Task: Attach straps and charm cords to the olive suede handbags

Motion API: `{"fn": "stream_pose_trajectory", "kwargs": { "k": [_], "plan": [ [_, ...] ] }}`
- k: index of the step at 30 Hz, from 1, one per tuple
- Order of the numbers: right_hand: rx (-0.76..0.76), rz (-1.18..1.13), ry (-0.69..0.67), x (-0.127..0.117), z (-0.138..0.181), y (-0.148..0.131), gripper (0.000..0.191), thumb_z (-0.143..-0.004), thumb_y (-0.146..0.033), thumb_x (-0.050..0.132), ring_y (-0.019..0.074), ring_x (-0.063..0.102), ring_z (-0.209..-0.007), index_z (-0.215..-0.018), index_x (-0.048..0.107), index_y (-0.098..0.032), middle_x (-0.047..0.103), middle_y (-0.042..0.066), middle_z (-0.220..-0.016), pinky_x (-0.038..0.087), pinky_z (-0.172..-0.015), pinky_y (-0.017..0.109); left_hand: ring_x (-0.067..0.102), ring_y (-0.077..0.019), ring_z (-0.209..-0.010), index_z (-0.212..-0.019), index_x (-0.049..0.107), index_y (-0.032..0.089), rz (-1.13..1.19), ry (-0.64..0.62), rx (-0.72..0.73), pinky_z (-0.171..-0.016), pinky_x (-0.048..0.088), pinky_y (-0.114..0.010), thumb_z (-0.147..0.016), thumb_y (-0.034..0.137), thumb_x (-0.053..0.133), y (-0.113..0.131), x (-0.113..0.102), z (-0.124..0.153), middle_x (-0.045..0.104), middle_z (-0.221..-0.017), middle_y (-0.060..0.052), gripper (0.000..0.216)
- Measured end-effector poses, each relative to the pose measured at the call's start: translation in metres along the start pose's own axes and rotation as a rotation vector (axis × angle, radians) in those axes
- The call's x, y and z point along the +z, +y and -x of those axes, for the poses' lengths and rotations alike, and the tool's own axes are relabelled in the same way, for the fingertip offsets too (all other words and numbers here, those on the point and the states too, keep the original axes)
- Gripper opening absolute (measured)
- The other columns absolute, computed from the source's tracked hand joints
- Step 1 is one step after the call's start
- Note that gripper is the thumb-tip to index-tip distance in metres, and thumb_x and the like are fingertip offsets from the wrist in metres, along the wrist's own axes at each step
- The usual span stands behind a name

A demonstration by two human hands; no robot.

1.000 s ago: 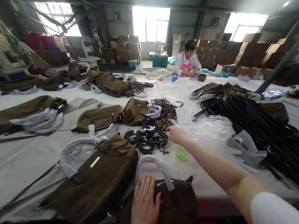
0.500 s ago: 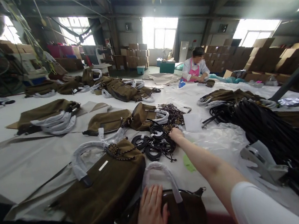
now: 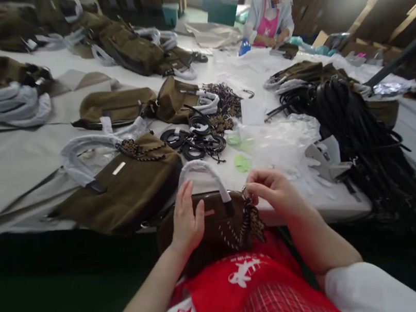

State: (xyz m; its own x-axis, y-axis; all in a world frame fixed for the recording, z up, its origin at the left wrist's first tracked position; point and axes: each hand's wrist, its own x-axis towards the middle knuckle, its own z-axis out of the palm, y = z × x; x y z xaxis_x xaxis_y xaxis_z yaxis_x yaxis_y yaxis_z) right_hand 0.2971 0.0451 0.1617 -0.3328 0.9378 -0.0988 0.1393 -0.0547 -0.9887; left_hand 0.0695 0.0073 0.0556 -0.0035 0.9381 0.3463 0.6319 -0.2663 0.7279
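A dark brown-olive handbag (image 3: 218, 222) sits at the table's near edge against my apron, its upright handle (image 3: 199, 165) wrapped in white film. Resting on the bag's left side by the handle, my left hand (image 3: 186, 219) has its fingers stretched and thumb apart. My right hand (image 3: 273, 190) pinches the metal ring of a leopard-print bag charm (image 3: 256, 224). The charm and its dark speckled cord hang in front of the bag's right end. To the left lies an olive handbag (image 3: 138, 187) with a similar leopard charm (image 3: 130, 146) at its handle.
Coiled black straps (image 3: 194, 142) and a pile of leopard charms (image 3: 226, 104) lie ahead. A heap of long black straps (image 3: 343, 120) and a grey tape dispenser (image 3: 328, 159) are at right. More wrapped-handle bags (image 3: 124, 43) stand farther back. A co-worker (image 3: 269, 16) in a pink apron works opposite.
My right hand has come back from the charm pile to the bag, bringing a charm. My left hand stays on the bag. The view has tilted down.
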Motion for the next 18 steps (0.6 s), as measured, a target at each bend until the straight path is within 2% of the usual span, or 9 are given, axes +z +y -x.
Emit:
{"fn": "stream_pose_trajectory", "kwargs": {
  "k": [1, 3, 5, 6, 9, 13, 18],
  "plan": [
    [0.081, -0.053, -0.048, 0.007, 0.009, 0.009, 0.033, -0.08, -0.048, 0.071, 0.0104, 0.053, -0.052, -0.071, 0.061, -0.018, 0.061, -0.002, -0.061, 0.042, -0.049, 0.022, 0.046, -0.0247, -0.135, -0.138, 0.046, 0.016, 0.108, -0.052, -0.019, -0.111, 0.04, -0.047, -0.1, 0.033, 0.035, 0.012, -0.007, -0.001, 0.049, -0.145, -0.016, 0.043],
    [0.196, -0.144, -0.078, 0.021, 0.017, 0.03, 0.037, -0.077, -0.05, 0.074, 0.0084, 0.049, -0.05, -0.07, 0.061, -0.017, 0.06, -0.003, -0.058, 0.037, -0.047, 0.02, 0.06, -0.0216, -0.114, -0.119, 0.061, 0.017, 0.311, -0.263, -0.009, -0.1, 0.049, -0.039, -0.101, 0.034, 0.03, 0.035, -0.018, -0.001, 0.066, -0.121, -0.012, 0.039],
    [0.248, -0.192, -0.042, 0.03, 0.018, 0.05, 0.04, -0.073, -0.052, 0.076, 0.0069, 0.047, -0.048, -0.069, 0.06, -0.016, 0.059, -0.003, -0.057, 0.036, -0.045, 0.019, 0.066, -0.0191, -0.093, -0.105, 0.065, 0.017, 0.417, -0.444, -0.033, -0.085, 0.053, -0.032, -0.1, 0.036, 0.036, 0.052, -0.021, 0.001, 0.071, -0.099, -0.008, 0.034],
    [0.26, -0.205, -0.018, 0.033, 0.018, 0.058, 0.041, -0.072, -0.053, 0.077, 0.0068, 0.048, -0.047, -0.068, 0.06, -0.016, 0.059, -0.004, -0.056, 0.036, -0.045, 0.019, 0.066, -0.0183, -0.085, -0.102, 0.064, 0.017, 0.429, -0.484, -0.067, -0.08, 0.054, -0.03, -0.097, 0.036, 0.043, 0.058, -0.019, 0.003, 0.071, -0.092, -0.006, 0.029],
    [0.283, -0.246, 0.018, 0.036, 0.018, 0.07, 0.043, -0.069, -0.056, 0.078, 0.0081, 0.051, -0.045, -0.067, 0.06, -0.017, 0.061, -0.003, -0.054, 0.041, -0.045, 0.02, 0.065, -0.0169, -0.076, -0.094, 0.064, 0.017, 0.446, -0.456, -0.19, -0.071, 0.052, -0.027, -0.088, 0.033, 0.059, 0.06, -0.007, 0.01, 0.069, -0.084, -0.004, 0.018],
    [0.296, -0.299, -0.018, 0.034, 0.021, 0.072, 0.044, -0.071, -0.059, 0.076, 0.01, 0.059, -0.049, -0.071, 0.063, -0.017, 0.065, 0.0, -0.058, 0.047, -0.049, 0.021, 0.062, -0.0142, -0.071, -0.089, 0.063, 0.016, 0.616, -0.418, -0.342, -0.066, 0.05, -0.024, -0.087, 0.033, 0.061, 0.049, 0.005, 0.014, 0.067, -0.08, -0.002, 0.017],
    [0.276, -0.336, -0.04, 0.031, 0.024, 0.076, 0.043, -0.074, -0.059, 0.073, 0.0095, 0.061, -0.053, -0.077, 0.068, -0.017, 0.07, 0.002, -0.067, 0.047, -0.051, 0.02, 0.059, -0.0121, -0.067, -0.087, 0.063, 0.015, 0.77, -0.415, -0.457, -0.062, 0.047, -0.022, -0.084, 0.034, 0.065, 0.046, 0.005, 0.013, 0.066, -0.077, -0.001, 0.019]
  ]
}}
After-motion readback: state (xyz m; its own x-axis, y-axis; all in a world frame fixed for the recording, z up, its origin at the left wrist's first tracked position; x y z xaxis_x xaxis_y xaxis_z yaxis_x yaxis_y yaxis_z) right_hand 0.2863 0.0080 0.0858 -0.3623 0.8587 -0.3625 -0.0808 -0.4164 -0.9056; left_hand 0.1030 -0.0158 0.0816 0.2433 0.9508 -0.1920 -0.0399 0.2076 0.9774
